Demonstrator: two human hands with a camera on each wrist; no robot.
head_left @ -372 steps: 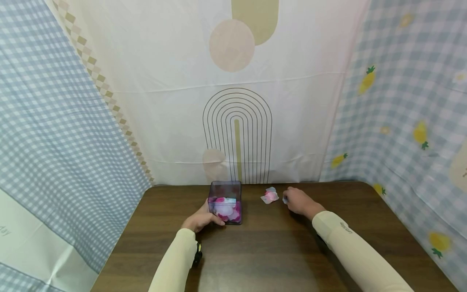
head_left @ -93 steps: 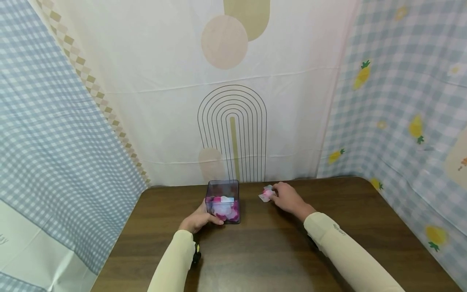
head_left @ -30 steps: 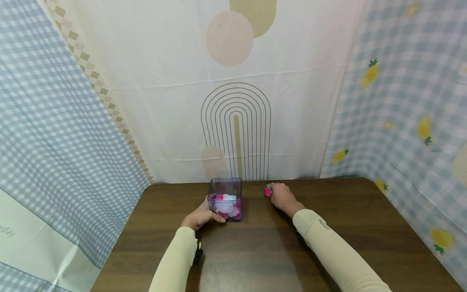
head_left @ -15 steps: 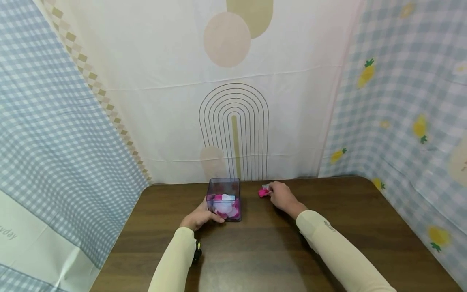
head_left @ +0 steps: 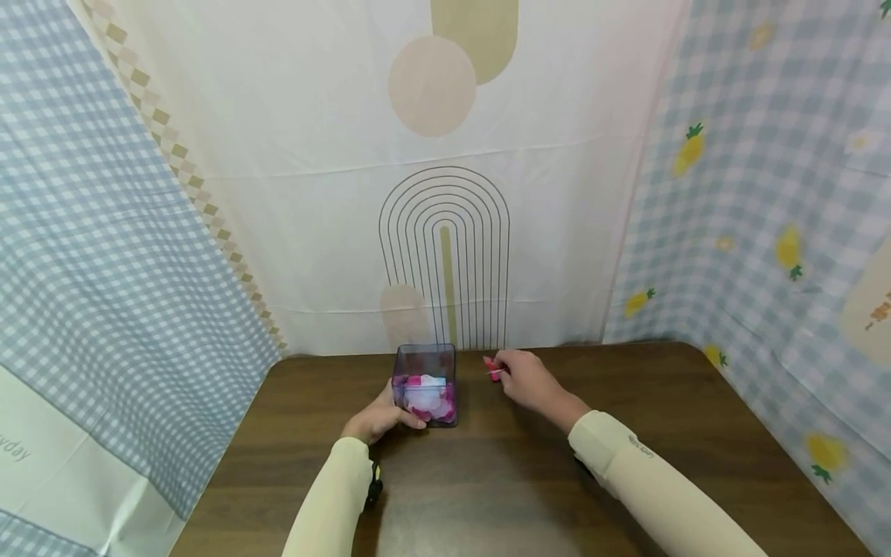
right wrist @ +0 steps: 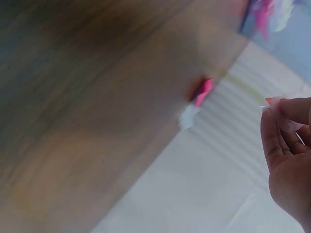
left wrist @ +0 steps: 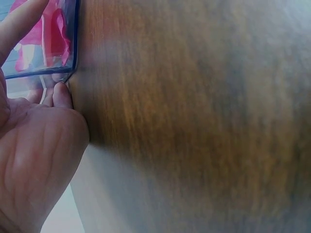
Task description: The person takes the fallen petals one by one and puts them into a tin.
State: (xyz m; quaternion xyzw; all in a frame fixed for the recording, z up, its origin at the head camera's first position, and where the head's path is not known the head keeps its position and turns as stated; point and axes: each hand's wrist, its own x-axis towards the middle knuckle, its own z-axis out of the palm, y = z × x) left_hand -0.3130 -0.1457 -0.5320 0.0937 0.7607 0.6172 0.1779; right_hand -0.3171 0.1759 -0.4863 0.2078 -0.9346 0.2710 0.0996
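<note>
At the back of the table, my left hand [head_left: 379,414] grips a clear tinted plastic box [head_left: 426,360], its thumb along the near side. Pink and white flower petals [head_left: 428,402] lie in the box; the left wrist view shows fingers behind a lower corner of the box [left wrist: 75,39]. To the right of it, my right hand [head_left: 532,383] pinches a thin pale petal [right wrist: 277,104] between thumb and fingertips. Just beyond those fingertips, a bright pink petal [right wrist: 204,92] and a whitish petal [right wrist: 187,118] rest near the table's back edge.
The brown wooden table [head_left: 487,495] meets a patterned cloth backdrop [head_left: 334,232] at its back edge. Blue checked cloth [head_left: 752,232] hangs on both sides. A dark band [head_left: 374,483] sits at the left wrist.
Over the last second my right hand has shifted slightly left and now pinches a pale petal. The petal group from earlier is down to a pink and a whitish one. My left hand stays on the box.
</note>
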